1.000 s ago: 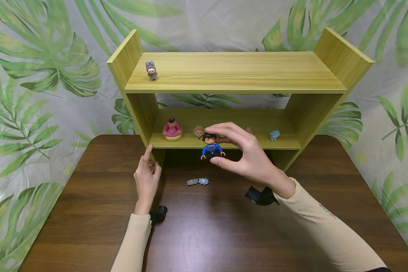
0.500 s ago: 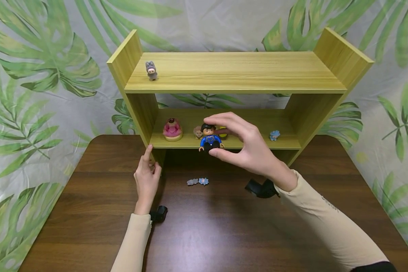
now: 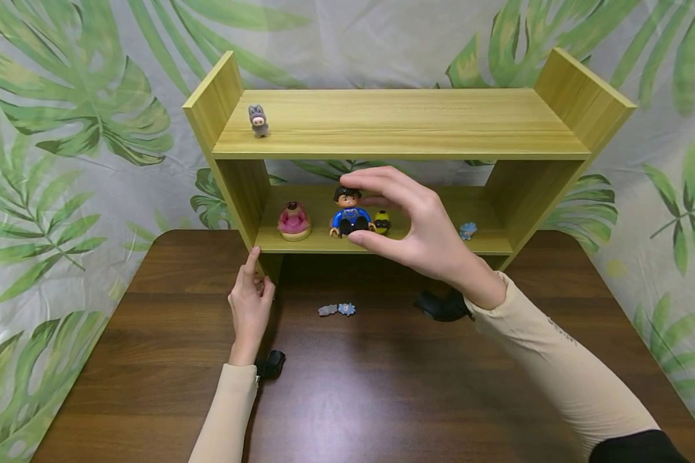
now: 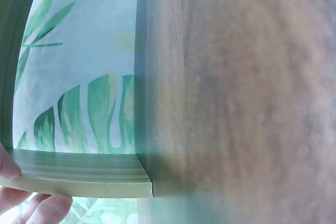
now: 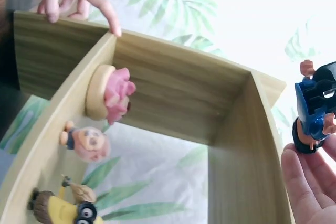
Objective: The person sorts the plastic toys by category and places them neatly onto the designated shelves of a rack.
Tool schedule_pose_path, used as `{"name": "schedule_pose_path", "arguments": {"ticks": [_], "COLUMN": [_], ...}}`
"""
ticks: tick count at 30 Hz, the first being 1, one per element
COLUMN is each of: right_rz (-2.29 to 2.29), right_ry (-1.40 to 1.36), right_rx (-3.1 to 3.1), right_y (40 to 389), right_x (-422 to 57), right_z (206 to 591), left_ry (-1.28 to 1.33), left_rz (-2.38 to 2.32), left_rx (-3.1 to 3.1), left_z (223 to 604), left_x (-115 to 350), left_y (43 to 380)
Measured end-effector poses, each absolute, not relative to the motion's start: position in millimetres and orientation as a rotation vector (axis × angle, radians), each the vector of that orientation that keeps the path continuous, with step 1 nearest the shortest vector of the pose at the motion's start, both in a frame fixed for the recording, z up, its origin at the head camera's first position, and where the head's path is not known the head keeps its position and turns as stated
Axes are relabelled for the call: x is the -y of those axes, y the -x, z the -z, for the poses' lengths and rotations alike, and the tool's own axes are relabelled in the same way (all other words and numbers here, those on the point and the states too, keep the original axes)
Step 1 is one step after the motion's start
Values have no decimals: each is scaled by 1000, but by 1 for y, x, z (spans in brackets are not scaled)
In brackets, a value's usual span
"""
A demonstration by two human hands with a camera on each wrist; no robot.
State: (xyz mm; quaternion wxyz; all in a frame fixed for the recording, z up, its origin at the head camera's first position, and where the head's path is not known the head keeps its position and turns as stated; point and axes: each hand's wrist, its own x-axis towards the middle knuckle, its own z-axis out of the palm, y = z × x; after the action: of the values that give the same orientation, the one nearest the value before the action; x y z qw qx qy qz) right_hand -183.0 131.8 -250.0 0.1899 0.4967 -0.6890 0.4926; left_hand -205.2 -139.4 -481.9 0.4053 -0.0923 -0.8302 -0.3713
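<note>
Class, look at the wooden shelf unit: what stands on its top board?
Only a small grey animal figure stands on the top board, near its left end. The rest of the board's surface shows bare wood.

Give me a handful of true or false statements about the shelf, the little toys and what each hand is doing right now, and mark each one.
1. The right hand holds the blue-shirted figure at the lower shelf. True.
2. The grey animal toy stands on the lower shelf. False: it stands on the top shelf, near its left end.
3. The left hand touches the shelf unit's left side panel with a fingertip. True.
4. The pink toy lies on the table. False: it sits on the lower shelf, left of the figure.
5. Two small flat pieces lie on the table in front of the shelf. True.
</note>
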Motion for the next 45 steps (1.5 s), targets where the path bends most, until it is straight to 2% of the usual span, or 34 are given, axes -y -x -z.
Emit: {"name": "schedule_pose_path", "arguments": {"ticks": [24, 45], "right_rz": [-1280, -1391], "right_ry": [-1428, -1247], "right_rx": [1826, 2027], "right_y": [198, 219], "right_x": [-119, -107], "right_z": [216, 197], "left_ry": [245, 234], "left_rz": [942, 968], "left_rx": [2083, 2099], "left_z": [481, 482], "left_x": [139, 139], "left_y": [205, 204]}}
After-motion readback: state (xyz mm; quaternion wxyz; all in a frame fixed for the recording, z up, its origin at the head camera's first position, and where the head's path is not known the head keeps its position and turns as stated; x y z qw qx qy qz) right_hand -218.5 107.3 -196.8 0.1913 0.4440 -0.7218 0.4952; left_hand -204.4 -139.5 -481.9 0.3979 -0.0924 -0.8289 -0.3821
